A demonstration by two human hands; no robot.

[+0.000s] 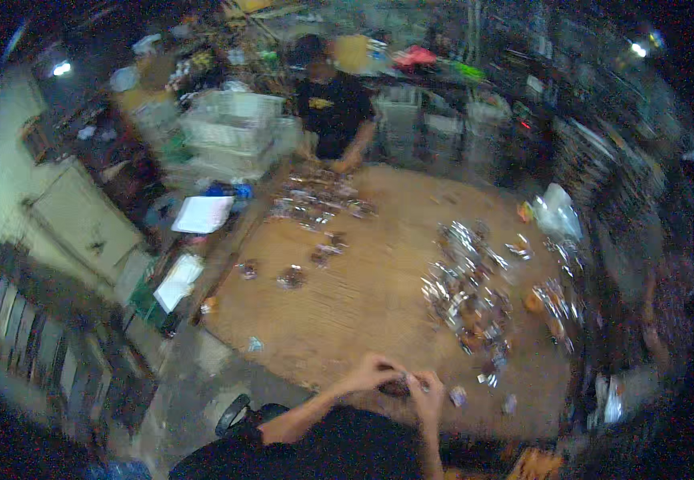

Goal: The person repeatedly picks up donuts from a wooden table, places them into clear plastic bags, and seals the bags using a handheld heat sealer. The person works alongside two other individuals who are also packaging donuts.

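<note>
Both hands meet over the near edge of a large brown tabletop (359, 300). My left hand (377, 373) and my right hand (428, 387) hold a small dark object (393, 387) between them; blur hides what it is. Just right of my right hand lies a small pale item (458, 396), with another pale piece (509, 404) farther right. A heap of shiny, small items (473, 288), some apparently in clear wrapping, spreads over the right part of the table. Closer to the middle left are a few small dark clumps (291, 276).
A co-worker (332, 108) is at the far edge, hands by another pile of small items (317, 195). Left of the table are white sheets (203, 214) and a cabinet (86, 222). A clear plastic bag (557, 211) lies at the right, pale crates (236, 129) behind.
</note>
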